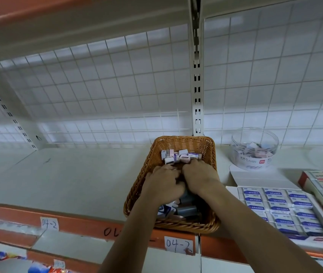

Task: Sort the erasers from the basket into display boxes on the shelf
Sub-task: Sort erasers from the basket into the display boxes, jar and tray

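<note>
Many erasers (178, 155) lie unsorted in the basket (208, 152) on the shelf (78, 174), your left hand (164, 183) and right hand (201, 179) digging there, fingers (196, 164) curled on something I cannot tell, while the box (232, 191) beside it looks nearly full.

2 bare hands, left hand (163, 184) and right hand (200, 179), on 2 bare forearms (255, 223).
</note>
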`<action>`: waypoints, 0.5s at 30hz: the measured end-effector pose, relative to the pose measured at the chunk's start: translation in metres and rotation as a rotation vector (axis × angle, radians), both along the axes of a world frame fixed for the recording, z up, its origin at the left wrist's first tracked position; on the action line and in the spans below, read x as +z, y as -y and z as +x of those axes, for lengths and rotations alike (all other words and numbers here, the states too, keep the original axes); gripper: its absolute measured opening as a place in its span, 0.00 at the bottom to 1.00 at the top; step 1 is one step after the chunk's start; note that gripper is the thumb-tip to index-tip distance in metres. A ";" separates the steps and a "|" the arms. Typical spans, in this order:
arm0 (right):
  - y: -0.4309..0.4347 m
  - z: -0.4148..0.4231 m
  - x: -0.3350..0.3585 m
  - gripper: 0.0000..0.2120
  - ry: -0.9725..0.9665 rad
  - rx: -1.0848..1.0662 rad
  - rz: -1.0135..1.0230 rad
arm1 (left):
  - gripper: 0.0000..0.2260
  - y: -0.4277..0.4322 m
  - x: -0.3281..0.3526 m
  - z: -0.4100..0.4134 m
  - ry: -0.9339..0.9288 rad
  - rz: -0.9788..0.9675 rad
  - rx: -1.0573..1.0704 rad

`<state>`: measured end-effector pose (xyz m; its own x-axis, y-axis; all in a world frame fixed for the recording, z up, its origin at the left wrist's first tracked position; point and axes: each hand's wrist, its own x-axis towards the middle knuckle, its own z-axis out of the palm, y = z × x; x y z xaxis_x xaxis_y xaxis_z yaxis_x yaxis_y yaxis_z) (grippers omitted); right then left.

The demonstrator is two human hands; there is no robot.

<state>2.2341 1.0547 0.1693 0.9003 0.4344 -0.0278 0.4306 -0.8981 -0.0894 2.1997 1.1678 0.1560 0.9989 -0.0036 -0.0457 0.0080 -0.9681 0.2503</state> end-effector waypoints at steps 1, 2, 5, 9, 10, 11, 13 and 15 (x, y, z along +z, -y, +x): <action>0.000 -0.001 0.000 0.15 0.015 0.000 0.007 | 0.22 0.000 -0.002 0.001 -0.030 0.020 -0.009; 0.001 -0.002 0.001 0.15 0.025 0.001 0.015 | 0.19 -0.001 -0.004 0.003 -0.051 0.038 -0.023; 0.002 -0.002 0.000 0.14 0.040 0.014 0.036 | 0.15 -0.004 -0.009 0.008 -0.077 0.037 -0.014; 0.004 -0.001 -0.001 0.13 0.039 0.029 0.052 | 0.17 0.002 -0.004 0.009 -0.025 -0.004 0.046; 0.004 -0.001 -0.001 0.13 0.038 0.034 0.053 | 0.15 0.002 -0.004 0.010 0.007 -0.027 0.061; 0.004 -0.001 -0.001 0.13 0.037 0.038 0.055 | 0.13 0.001 -0.004 0.010 0.051 -0.050 0.070; 0.004 -0.001 -0.001 0.13 0.032 0.039 0.078 | 0.09 -0.002 -0.005 0.008 0.139 -0.105 0.069; 0.005 0.000 -0.001 0.15 0.019 0.021 0.128 | 0.09 -0.004 -0.006 0.006 0.205 -0.142 0.046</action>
<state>2.2340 1.0496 0.1679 0.8906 0.4524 0.0460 0.4522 -0.8704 -0.1945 2.2052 1.1721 0.1498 0.9866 0.0502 0.1552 -0.0136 -0.9229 0.3849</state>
